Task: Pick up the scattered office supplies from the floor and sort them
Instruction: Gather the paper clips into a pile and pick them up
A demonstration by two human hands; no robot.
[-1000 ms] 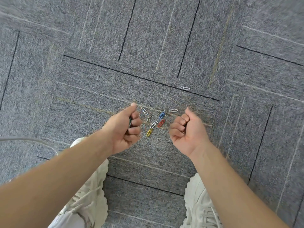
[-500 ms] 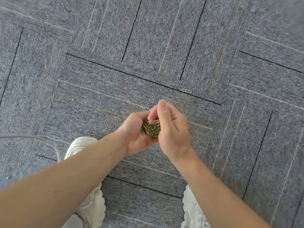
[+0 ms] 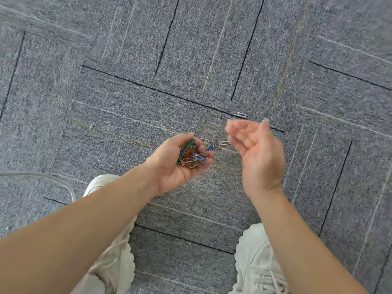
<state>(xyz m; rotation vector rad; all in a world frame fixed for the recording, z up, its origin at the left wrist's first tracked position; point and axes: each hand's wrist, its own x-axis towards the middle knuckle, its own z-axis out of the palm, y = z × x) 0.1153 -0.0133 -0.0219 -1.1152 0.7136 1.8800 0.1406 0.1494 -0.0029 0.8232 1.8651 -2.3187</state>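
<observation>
Head view: the tangle of paper clips (image 3: pixel 192 157) lying in my cupped left hand (image 3: pixel 169 168) is half hidden by my curled fingers, its thin wire loops of green, yellow, red, blue and silver too knotted to count. My right hand (image 3: pixel 257 155), blurred at the fingertips, hovers beside it with fingers loose, holding nothing. Between the hands a blue clip (image 3: pixel 209 147) and a silver clip (image 3: pixel 224 143) lie on the flecked grey carpet (image 3: pixel 127 85), a far silver clip (image 3: pixel 240 114) sits on a black line, and my pale shoes (image 3: pixel 256 264) are cut off below.

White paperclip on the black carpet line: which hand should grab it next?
Right. The right hand is open, empty and nearest the white paperclip; the left hand is cupped around a pile of coloured paperclips.
</observation>
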